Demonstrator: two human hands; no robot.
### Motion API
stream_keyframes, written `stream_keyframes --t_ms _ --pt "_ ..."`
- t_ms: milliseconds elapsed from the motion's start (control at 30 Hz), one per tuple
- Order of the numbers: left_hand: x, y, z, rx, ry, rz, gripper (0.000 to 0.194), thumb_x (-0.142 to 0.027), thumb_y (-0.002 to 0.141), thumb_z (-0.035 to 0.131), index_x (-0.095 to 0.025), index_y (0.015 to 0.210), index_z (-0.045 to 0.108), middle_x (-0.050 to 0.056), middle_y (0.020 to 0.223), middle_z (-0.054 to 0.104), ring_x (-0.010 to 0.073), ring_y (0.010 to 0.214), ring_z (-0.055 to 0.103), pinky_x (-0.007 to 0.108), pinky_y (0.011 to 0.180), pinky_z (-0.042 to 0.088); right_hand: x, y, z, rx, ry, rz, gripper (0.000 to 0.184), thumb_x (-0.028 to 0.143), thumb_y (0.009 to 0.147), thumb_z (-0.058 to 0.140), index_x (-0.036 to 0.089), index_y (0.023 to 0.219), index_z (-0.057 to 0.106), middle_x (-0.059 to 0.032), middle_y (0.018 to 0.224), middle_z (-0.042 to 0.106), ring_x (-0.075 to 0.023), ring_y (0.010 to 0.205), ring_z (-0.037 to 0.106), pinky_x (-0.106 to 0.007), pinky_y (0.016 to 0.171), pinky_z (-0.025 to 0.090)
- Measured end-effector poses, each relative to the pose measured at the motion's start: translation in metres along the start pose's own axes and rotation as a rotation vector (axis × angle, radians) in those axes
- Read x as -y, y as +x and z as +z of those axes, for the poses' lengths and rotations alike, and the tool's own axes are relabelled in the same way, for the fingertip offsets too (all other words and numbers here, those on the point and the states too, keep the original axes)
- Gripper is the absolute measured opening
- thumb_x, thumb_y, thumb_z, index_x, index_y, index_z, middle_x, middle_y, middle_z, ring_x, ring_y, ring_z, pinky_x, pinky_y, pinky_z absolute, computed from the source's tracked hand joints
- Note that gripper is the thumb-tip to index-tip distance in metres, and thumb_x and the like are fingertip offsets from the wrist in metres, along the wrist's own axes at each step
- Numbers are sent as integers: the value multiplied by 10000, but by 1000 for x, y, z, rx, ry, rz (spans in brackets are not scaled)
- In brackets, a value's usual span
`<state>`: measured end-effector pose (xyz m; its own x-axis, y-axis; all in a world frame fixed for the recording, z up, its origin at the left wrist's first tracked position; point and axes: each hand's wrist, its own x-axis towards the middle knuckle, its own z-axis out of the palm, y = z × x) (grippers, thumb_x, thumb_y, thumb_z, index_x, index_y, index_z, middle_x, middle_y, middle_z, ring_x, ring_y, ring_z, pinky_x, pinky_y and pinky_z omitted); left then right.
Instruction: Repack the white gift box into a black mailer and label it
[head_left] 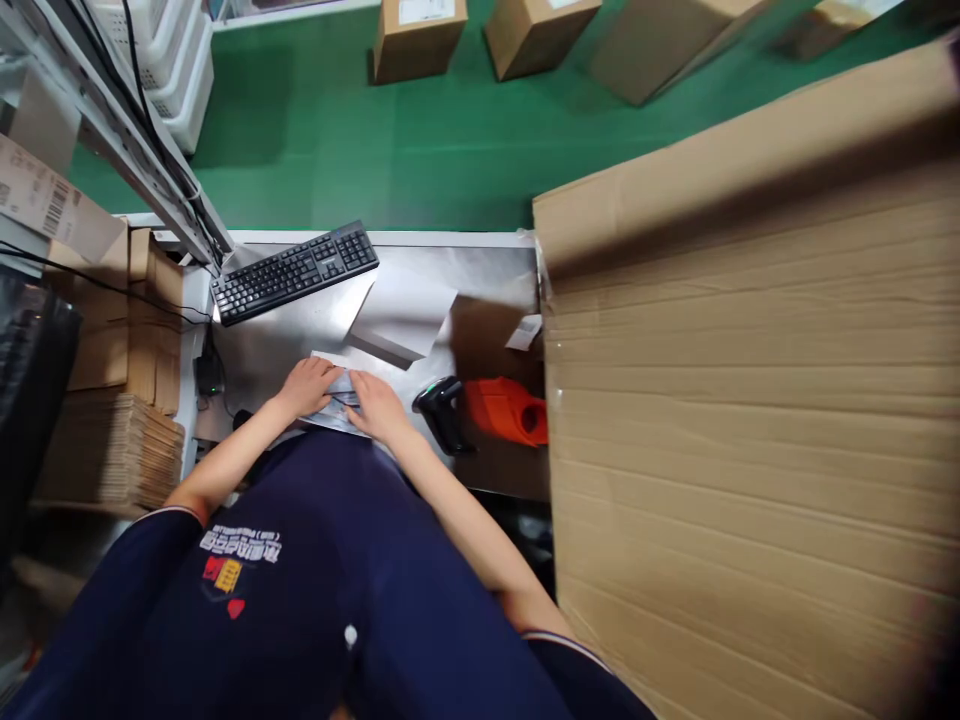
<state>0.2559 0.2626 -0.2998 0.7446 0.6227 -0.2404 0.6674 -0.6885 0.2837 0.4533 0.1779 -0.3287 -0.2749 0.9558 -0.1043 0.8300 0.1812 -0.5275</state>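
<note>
The left hand (309, 385) lies over the left part of a pale packet (319, 418) at the bench's (259, 345) near edge, close to the person's front; the right hand (381, 405) touches its right side. Whether either grips it, I cannot tell. A keyboard (296, 272) lies beyond, to the left; a scanner (442, 410) is right of the right hand, beside an orange object (499, 408).
</note>
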Motion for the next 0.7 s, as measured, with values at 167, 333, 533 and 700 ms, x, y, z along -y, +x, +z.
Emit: stream_keyframes --t_ms 167,333,533,700 --pt "-5 -8 -6 -50 -88 -56 722 -312 853 720 -181 1534 516 194 1551 504 378 1403 488 507 1165 428 4 -7 -15 -143 -28 95 566 434 1012 577 92 1463 568 -250 1545 516 -390 1409 492 -526 1143 470" --pt "1 -2 2 -14 -157 35 549 -329 951 642 -219 1483 567 152 1468 606 325 1367 540 475 1155 433 -4 -5 -12 -45 -29 -6 616 435 985 617 142 1520 528 -203 1563 535 -385 1426 477 -547 1167 431" --pt "2 4 21 -45 -165 -59 507 -359 976 625 -218 1462 598 155 1442 617 318 1357 548 471 1144 442 11 -2 -4 -18 -147 266 491 147 916 524 29 1390 574 -272 1327 663 -386 1180 623 -496 990 510" --pt "-9 0 29 -131 -147 -141 631 -404 964 644 -226 1555 512 174 1532 539 357 1432 480 537 1231 344 11 8 -2 -42 -154 285 477 82 818 553 79 1290 624 -234 1197 724 -401 1225 587 -581 1123 389"
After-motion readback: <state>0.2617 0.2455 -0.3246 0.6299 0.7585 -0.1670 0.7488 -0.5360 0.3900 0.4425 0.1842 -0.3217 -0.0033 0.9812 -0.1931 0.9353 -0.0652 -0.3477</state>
